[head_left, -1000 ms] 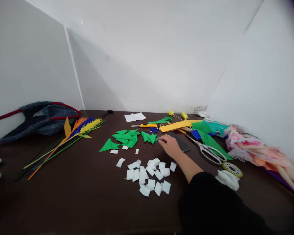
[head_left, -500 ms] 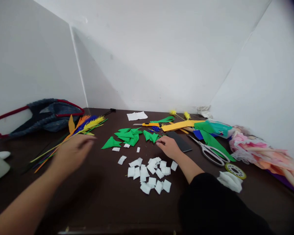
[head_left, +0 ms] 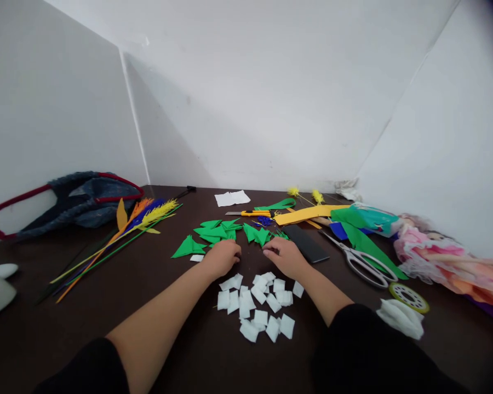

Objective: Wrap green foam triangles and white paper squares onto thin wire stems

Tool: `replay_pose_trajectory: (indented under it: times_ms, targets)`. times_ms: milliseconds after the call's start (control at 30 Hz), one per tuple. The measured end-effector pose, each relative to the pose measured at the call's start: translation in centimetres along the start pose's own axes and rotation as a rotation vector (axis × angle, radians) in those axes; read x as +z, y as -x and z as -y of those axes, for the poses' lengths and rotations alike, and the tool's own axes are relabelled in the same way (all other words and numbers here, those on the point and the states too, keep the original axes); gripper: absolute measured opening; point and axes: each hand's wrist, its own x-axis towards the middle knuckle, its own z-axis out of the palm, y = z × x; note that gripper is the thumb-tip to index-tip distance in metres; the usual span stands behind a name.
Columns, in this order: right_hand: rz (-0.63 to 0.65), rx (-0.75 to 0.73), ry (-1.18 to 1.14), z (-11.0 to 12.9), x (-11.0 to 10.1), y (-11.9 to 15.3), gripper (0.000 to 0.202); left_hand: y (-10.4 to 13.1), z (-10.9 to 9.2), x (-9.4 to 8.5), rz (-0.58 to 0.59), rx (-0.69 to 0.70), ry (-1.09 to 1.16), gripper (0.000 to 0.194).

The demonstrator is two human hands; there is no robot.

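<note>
Near 2 hands (head_left: 222,258), plain green cutouts (head_left: 211,232)

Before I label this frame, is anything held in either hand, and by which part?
It cannot be told. The left hand is by the larger pile of green cut pieces, the right hand by the smaller pile; no item clearly shows in either.

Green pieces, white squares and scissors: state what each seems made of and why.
Green pieces: probably felt or thick paper; matte, flat colour, with creases and sharp points.
White squares: perhaps tissue or cotton; matte, soft-looking, slightly uneven edges.
Scissors: blades probably metal, being thin and grey; pale handles could be plastic or coated metal.
</note>
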Motion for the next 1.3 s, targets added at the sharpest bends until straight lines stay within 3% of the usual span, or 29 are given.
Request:
replay_pose_trajectory:
  times_ms: [167, 300, 467, 567, 700, 900, 1100, 1200, 1300]
  targets:
    - [0.006, -0.006, -0.037, 0.9, 0.1, -0.1, 0.011, 0.4, -0.1, 0.2, -0.11, -0.074, 0.232, 0.011]
    - [-0.021, -0.023, -0.185, 2.9, 0.7, -0.4, 0.016, 0.8, -1.1, 0.0, -0.203, -0.173, 0.503, 0.008]
    - [-0.173, 0.015, -0.353, 5.5, 1.8, -0.5, 0.022, 1.5, -3.2, -0.2, -0.284, -0.206, 0.891, 0.012]
    - [-0.22, 0.032, -0.334, 5.9, 2.0, -0.5, 0.017, 1.9, -4.2, -0.3, -0.266, -0.215, 1.186, 0.019]
    - [-0.238, -0.022, -0.24, 5.5, 2.0, -0.5, 0.007, 2.1, -4.6, -0.2, -0.226, -0.251, 1.351, 0.023]
    - [-0.223, -0.246, 0.032, 5.5, 2.0, -0.4, 0.015, 2.2, -4.2, 0.0, -0.154, -0.331, 1.487, 0.025]
    - [-0.26, -0.341, 0.23, 5.8, 2.0, -0.1, 0.019, 2.5, -4.8, -0.4, -0.13, -0.356, 1.538, 0.02]
    - [-0.266, -0.37, 0.279, 5.3, 2.1, -0.2, 0.02, 2.6, -5.0, -0.6, -0.115, -0.391, 1.507, 0.018]
    - [-0.273, -0.342, 0.273, 4.7, 1.9, -0.2, 0.018, 2.5, -5.1, -0.7, -0.103, -0.382, 1.334, 0.01]
